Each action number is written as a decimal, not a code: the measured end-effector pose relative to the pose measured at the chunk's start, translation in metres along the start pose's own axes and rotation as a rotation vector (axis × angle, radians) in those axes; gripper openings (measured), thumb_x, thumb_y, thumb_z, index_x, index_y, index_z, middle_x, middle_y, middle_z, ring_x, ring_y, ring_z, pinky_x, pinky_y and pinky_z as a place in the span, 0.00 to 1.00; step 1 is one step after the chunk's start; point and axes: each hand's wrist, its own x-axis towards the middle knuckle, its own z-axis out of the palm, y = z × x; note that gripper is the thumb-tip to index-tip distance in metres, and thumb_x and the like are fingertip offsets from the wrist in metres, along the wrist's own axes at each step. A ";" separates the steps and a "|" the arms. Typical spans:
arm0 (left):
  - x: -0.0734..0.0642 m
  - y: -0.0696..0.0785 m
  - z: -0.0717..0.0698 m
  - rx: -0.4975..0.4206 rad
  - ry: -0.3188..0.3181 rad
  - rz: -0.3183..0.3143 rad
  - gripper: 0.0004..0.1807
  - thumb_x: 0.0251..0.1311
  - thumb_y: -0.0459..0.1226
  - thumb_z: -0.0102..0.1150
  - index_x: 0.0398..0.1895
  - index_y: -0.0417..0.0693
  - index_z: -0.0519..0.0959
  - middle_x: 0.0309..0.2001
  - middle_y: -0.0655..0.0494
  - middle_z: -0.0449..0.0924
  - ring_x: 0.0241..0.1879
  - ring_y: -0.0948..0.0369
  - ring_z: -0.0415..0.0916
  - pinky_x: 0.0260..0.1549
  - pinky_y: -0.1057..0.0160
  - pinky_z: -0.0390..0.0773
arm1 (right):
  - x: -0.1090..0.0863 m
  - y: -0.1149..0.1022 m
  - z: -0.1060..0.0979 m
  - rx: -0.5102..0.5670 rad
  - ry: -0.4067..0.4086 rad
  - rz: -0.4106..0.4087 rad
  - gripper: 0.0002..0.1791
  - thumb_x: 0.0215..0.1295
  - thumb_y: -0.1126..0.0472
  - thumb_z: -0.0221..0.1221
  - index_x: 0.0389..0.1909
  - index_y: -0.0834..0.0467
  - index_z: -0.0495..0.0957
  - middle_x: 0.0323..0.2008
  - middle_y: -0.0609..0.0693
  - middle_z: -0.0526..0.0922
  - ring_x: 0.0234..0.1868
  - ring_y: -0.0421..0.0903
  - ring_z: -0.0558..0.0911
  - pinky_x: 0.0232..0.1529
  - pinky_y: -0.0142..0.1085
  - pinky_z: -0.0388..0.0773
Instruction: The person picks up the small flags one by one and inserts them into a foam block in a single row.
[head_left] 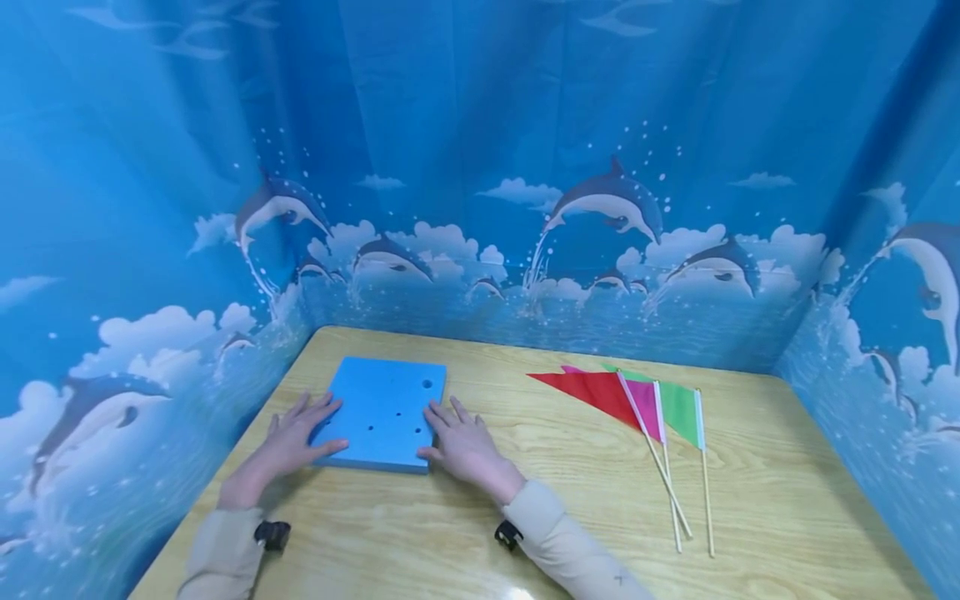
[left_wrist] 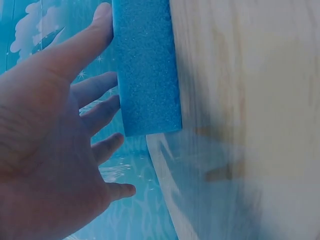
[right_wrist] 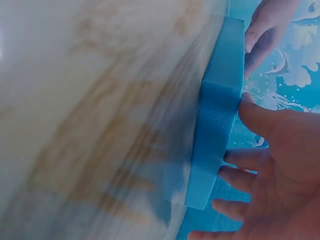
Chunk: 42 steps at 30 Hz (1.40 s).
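A blue foam block (head_left: pixel 382 400) with several small holes in its top lies flat on the left part of the table. My left hand (head_left: pixel 292 437) rests on its left side, fingers spread, thumb on the top near the front corner. On the opposite side, my right hand (head_left: pixel 467 446) touches the right edge with its fingers spread. The left wrist view shows the block's thick side (left_wrist: pixel 147 70) against the thumb and fingertips. In the right wrist view the thumb and fingertips lie along the upper edge of the block (right_wrist: pixel 215 125).
Three small pennants lie on the right of the table (head_left: pixel 780 467): a red flag (head_left: pixel 600 392), a magenta flag (head_left: pixel 647 400) and a green flag (head_left: pixel 678 408). The red and magenta flags' sticks cross. A blue dolphin-print curtain (head_left: pixel 465 167) surrounds the table's back and sides.
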 end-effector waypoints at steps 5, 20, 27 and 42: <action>0.000 0.002 0.001 0.000 -0.002 -0.012 0.45 0.64 0.55 0.64 0.75 0.37 0.63 0.76 0.32 0.55 0.74 0.28 0.40 0.60 0.16 0.37 | -0.001 0.003 0.002 -0.013 0.005 -0.012 0.41 0.72 0.37 0.54 0.79 0.51 0.56 0.80 0.47 0.54 0.80 0.56 0.50 0.72 0.64 0.56; 0.006 0.019 0.009 0.033 -0.004 -0.001 0.44 0.65 0.55 0.64 0.75 0.38 0.64 0.76 0.33 0.56 0.75 0.30 0.42 0.61 0.17 0.38 | -0.011 0.016 -0.005 -0.026 -0.005 0.011 0.42 0.72 0.37 0.54 0.80 0.52 0.56 0.80 0.47 0.53 0.80 0.56 0.49 0.73 0.66 0.53; 0.012 0.030 0.015 0.028 -0.005 0.022 0.43 0.65 0.55 0.64 0.75 0.38 0.64 0.75 0.34 0.58 0.75 0.30 0.43 0.62 0.18 0.37 | -0.019 0.029 -0.011 -0.020 0.002 0.004 0.41 0.72 0.39 0.56 0.79 0.53 0.57 0.80 0.48 0.55 0.80 0.58 0.49 0.72 0.67 0.53; 0.021 0.046 0.024 0.052 -0.020 0.069 0.41 0.65 0.54 0.64 0.74 0.40 0.66 0.75 0.38 0.61 0.76 0.32 0.46 0.63 0.19 0.38 | -0.038 0.053 -0.017 0.012 0.023 0.008 0.41 0.72 0.41 0.57 0.79 0.54 0.57 0.80 0.49 0.55 0.80 0.60 0.50 0.71 0.69 0.51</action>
